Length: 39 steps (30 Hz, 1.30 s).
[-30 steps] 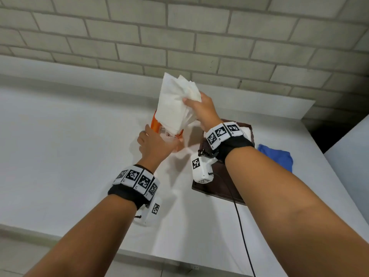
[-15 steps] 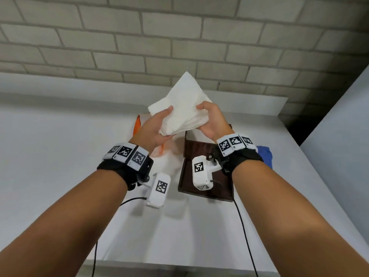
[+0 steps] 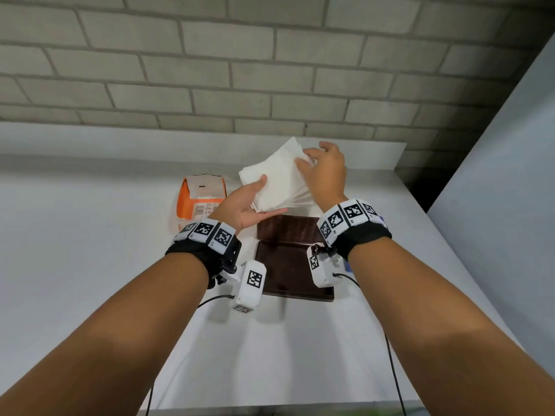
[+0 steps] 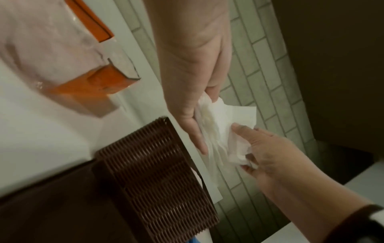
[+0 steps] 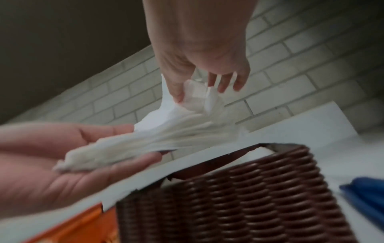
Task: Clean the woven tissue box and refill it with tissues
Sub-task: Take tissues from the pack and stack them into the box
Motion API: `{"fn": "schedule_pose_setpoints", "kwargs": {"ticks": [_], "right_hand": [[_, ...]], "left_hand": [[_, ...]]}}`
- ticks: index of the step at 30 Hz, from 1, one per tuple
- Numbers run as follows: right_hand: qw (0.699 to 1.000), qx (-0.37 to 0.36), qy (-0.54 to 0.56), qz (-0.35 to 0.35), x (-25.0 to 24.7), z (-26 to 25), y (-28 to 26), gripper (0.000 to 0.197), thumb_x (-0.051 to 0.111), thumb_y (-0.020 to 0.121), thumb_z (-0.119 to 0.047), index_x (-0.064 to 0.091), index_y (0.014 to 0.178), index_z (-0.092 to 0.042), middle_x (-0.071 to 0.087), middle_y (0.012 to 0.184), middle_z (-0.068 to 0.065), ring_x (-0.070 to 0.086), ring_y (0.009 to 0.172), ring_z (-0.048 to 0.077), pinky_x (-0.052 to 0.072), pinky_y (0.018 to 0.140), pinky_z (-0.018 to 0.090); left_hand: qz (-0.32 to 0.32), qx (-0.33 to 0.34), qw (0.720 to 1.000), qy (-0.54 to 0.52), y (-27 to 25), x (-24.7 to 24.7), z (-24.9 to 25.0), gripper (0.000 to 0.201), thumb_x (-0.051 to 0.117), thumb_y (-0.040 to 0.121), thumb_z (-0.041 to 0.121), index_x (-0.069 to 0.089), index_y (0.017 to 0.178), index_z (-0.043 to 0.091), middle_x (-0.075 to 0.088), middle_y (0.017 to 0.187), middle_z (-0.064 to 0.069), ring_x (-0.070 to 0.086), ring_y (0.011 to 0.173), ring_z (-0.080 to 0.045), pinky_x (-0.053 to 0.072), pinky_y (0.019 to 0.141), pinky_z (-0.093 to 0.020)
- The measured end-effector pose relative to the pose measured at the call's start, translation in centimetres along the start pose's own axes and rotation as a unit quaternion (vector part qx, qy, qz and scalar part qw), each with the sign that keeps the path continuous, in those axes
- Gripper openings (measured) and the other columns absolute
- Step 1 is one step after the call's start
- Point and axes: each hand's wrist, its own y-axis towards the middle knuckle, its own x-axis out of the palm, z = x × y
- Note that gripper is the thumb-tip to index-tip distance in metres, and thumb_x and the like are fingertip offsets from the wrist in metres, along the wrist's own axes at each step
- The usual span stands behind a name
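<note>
A stack of white tissues [image 3: 277,178] hangs above the far end of the brown woven tissue box [image 3: 286,229], whose lid [image 3: 289,268] lies open flat toward me. My left hand [image 3: 255,199] holds the stack's near left end, palm up, thumb on top. At the far right end my right hand [image 3: 315,163] pinches the stack. The left wrist view shows the tissues [image 4: 226,118] between my left hand [image 4: 205,121] and my right hand [image 4: 245,143]. The right wrist view shows my right hand [image 5: 197,88] pinching the tissues [image 5: 166,134] just above the box [image 5: 249,189].
The orange tissue pack [image 3: 201,193] lies on the white table [image 3: 90,250] left of the box. A blue cloth [image 5: 365,192] lies right of the box, mostly hidden in the head view. A brick wall runs behind and a grey panel stands to the right.
My right hand pulled the tissues out of the orange pack. My left hand let the pack go onto the table and took the stack. Both hands lowered it toward the box.
</note>
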Motion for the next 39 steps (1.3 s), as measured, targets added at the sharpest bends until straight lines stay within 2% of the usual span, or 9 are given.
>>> {"fn": "schedule_pose_setpoints", "kwargs": {"ticks": [6,11,16,20,23,27,34,37,39], "right_hand": [[0.982,-0.104,-0.154,-0.012,-0.4,-0.2,-0.1,0.035,0.043,0.098,-0.027,0.058,0.129,-0.025,0.064,0.122,0.006,0.061,0.11,0.028,0.045,0.091,0.037],[0.992,-0.053,-0.099,-0.049,0.1,0.0,0.2,0.025,0.051,0.091,-0.023,0.071,0.103,-0.015,0.072,0.103,0.006,0.066,0.096,0.026,0.053,0.084,0.036],[0.996,0.004,0.026,-0.082,0.4,-0.4,1.0,0.022,0.041,0.097,-0.016,0.05,0.11,0.0,0.051,0.068,0.002,0.052,0.071,0.025,0.041,0.065,0.032],[0.978,0.04,0.034,-0.204,0.2,-1.3,1.2,0.042,0.058,0.091,-0.026,0.048,0.124,-0.003,0.053,0.099,0.003,0.053,0.091,0.021,0.046,0.081,0.032],[0.975,0.05,0.012,-0.218,0.3,-1.0,1.6,0.026,0.053,0.093,-0.019,0.062,0.106,0.001,0.062,0.104,0.012,0.057,0.099,0.026,0.04,0.077,0.025],[0.967,0.13,0.091,-0.197,0.5,-0.1,1.9,0.028,0.05,0.093,-0.015,0.062,0.11,0.003,0.06,0.097,0.011,0.058,0.095,0.026,0.044,0.078,0.031],[0.946,0.165,0.083,-0.267,1.5,1.6,0.3,0.043,0.055,0.091,-0.021,0.051,0.131,-0.003,0.059,0.13,0.011,0.057,0.119,0.029,0.047,0.102,0.037],[0.931,0.194,0.199,-0.235,1.2,2.4,0.3,0.073,0.068,0.079,-0.044,0.038,0.138,-0.014,0.054,0.132,0.002,0.056,0.119,0.026,0.048,0.101,0.043],[0.885,0.238,0.328,-0.231,0.5,3.0,0.3,0.093,0.071,0.074,-0.052,0.021,0.147,-0.022,0.047,0.14,-0.001,0.053,0.123,0.023,0.043,0.106,0.044]], "left_hand": [[0.012,-0.014,1.0,-0.012,0.8,-0.5,-1.0,0.039,0.056,0.094,0.022,0.05,0.131,0.009,0.06,0.13,-0.015,0.064,0.099,-0.034,0.057,0.069,-0.057],[0.01,-0.006,1.0,0.01,0.9,-1.0,-0.8,0.035,0.056,0.095,0.018,0.051,0.128,0.009,0.065,0.117,-0.016,0.064,0.097,-0.034,0.057,0.069,-0.057],[0.017,-0.009,1.0,0.006,0.8,-1.6,-0.8,0.039,0.057,0.094,0.024,0.05,0.13,0.01,0.062,0.124,-0.015,0.063,0.103,-0.036,0.057,0.066,-0.058],[0.026,-0.01,1.0,-0.001,1.0,-1.8,-0.9,0.045,0.055,0.093,0.037,0.049,0.128,0.01,0.063,0.122,-0.014,0.063,0.101,-0.036,0.056,0.066,-0.058],[0.03,-0.01,0.999,0.007,1.0,-1.6,-0.9,0.044,0.058,0.09,0.039,0.052,0.123,0.01,0.066,0.112,-0.013,0.064,0.098,-0.034,0.053,0.068,-0.055],[0.028,-0.019,0.999,0.022,0.7,-1.2,-0.8,0.036,0.065,0.089,0.026,0.056,0.119,0.01,0.067,0.106,-0.013,0.065,0.096,-0.032,0.054,0.074,-0.052],[0.096,0.011,0.988,0.119,0.7,0.4,-0.3,0.019,0.058,0.09,0.004,0.055,0.108,0.008,0.062,0.087,-0.009,0.062,0.076,-0.024,0.054,0.073,-0.043],[0.069,0.042,0.986,0.145,0.6,0.7,0.8,0.038,0.048,0.084,-0.005,0.055,0.119,0.007,0.063,0.097,-0.01,0.063,0.085,-0.026,0.055,0.069,-0.037],[0.027,0.052,0.987,0.151,0.4,0.8,1.9,0.04,0.044,0.081,-0.006,0.056,0.118,0.006,0.063,0.102,-0.01,0.063,0.089,-0.027,0.056,0.066,-0.032]]}}
